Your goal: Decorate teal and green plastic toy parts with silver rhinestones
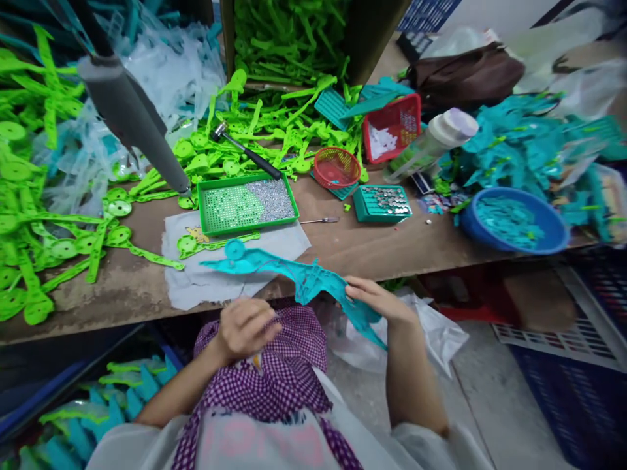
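My right hand [379, 301] grips a long teal plastic piece [294, 274] near its lower end, holding it above the front edge of the wooden workbench [372, 245]. The piece's round end reaches left over a white cloth [215, 277]. My left hand [245, 326] hovers over my checkered purple lap with fingers curled; motion blur hides whether anything is in it. A green tray [247, 203] with small silver and green bits lies just behind the cloth.
Lime green plastic pieces [53, 228] cover the bench's left. A grey press column [132, 117], a hammer [247, 151], a red basket [336, 166], a teal tray of metal discs [383, 202] and a blue bowl [512, 222] are there. Blue crates [578, 365] sit on the floor at right.
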### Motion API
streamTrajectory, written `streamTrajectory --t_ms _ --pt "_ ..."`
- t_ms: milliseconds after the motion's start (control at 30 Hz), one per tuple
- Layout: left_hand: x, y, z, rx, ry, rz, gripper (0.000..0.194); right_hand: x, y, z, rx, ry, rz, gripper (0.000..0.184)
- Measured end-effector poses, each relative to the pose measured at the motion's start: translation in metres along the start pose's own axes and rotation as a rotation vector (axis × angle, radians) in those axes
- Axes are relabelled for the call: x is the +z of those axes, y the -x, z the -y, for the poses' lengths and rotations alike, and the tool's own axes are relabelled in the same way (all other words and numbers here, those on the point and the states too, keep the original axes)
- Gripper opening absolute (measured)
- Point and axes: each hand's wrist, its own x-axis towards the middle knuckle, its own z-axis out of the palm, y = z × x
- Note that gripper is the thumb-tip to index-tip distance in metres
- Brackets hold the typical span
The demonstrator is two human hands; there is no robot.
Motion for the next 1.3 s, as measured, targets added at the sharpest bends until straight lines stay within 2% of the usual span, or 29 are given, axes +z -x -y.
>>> streamTrajectory --t_ms 67,167,267,333,433,600,733,867,933,1000,1100,1167,1233,1267,1300 --pt "-0.001 0.007 0.009 -0.265 -0.143 -0.093 0.029 -0.005 -0.026 0.019 -0.045 0.107 0.131 0.044" --pt "-0.01 0.02 0.03 -0.565 -0.314 -0.05 0.027 0.001 -0.074 0.051 -0.182 0.307 0.258 0.041" --pt "-0.021 0.037 0.049 -0.708 -0.386 0.039 0.029 0.012 -0.115 0.074 -0.286 0.527 0.319 0.038" --pt "-0.025 0.045 0.057 -0.775 -0.405 0.03 0.031 0.019 -0.133 0.081 -0.313 0.638 0.332 0.036" --pt "-0.029 0.05 0.062 -0.852 -0.458 -0.031 0.03 0.026 -0.144 0.081 -0.351 0.748 0.225 0.03" --pt "-0.047 0.044 0.06 -0.805 -0.447 -0.033 0.023 0.039 -0.144 0.069 -0.36 0.759 0.016 0.031" --pt "-0.056 0.027 0.06 -0.756 -0.48 -0.154 0.022 0.048 -0.139 0.065 -0.36 0.763 -0.052 0.025" --pt "-0.051 -0.006 0.072 -0.722 -0.492 -0.327 0.017 0.051 -0.136 0.061 -0.389 0.749 -0.099 0.028" --pt "-0.052 -0.031 0.079 -0.702 -0.469 -0.424 0.014 0.051 -0.138 0.057 -0.407 0.751 -0.118 0.027" --pt "-0.058 -0.059 0.083 -0.675 -0.38 -0.453 0.011 0.05 -0.14 0.055 -0.417 0.768 -0.118 0.027" --pt "-0.065 -0.101 0.077 -0.612 -0.172 -0.38 0.009 0.047 -0.13 0.06 -0.474 0.791 -0.126 0.029" --pt "-0.064 -0.117 0.066 -0.597 -0.037 -0.304 0.009 0.047 -0.109 0.072 -0.605 0.738 -0.284 0.03" --pt "-0.054 -0.119 0.053 -0.641 0.158 -0.195 0.011 0.051 -0.078 0.087 -0.801 0.619 -0.538 0.032" --pt "-0.047 -0.115 0.047 -0.69 0.299 -0.139 0.013 0.056 -0.064 0.094 -0.914 0.569 -0.627 0.034" --pt "-0.04 -0.108 0.04 -0.757 0.469 -0.089 0.016 0.062 -0.051 0.099 -1.027 0.57 -0.623 0.04"
